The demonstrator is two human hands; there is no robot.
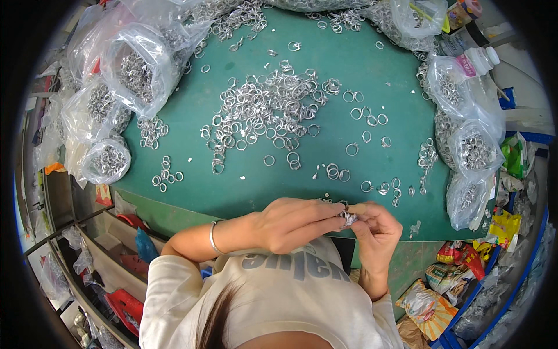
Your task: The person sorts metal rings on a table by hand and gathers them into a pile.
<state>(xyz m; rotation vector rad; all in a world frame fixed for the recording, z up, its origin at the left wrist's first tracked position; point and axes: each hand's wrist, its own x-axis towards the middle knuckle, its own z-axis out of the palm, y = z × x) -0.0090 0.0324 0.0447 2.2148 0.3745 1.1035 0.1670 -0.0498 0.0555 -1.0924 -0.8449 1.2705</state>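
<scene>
L hand (pixel 299 221) & R hand (pixel 379 230) pinching ring(s) (pixel 348 218) at fingertips | WIP | loose pile (pixel 261 110) on bench (pixel 343 58) prob. left | bags (pixel 164 72) done or not: can't tell

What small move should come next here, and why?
I'd probably ease the left grip and right grip slightly forward together over the green table. They meet around a silvery piece, partly hidden by fingers, near the table's close edge, where a slip might send it off. Bare surface shows between them and the ring pile.
</scene>
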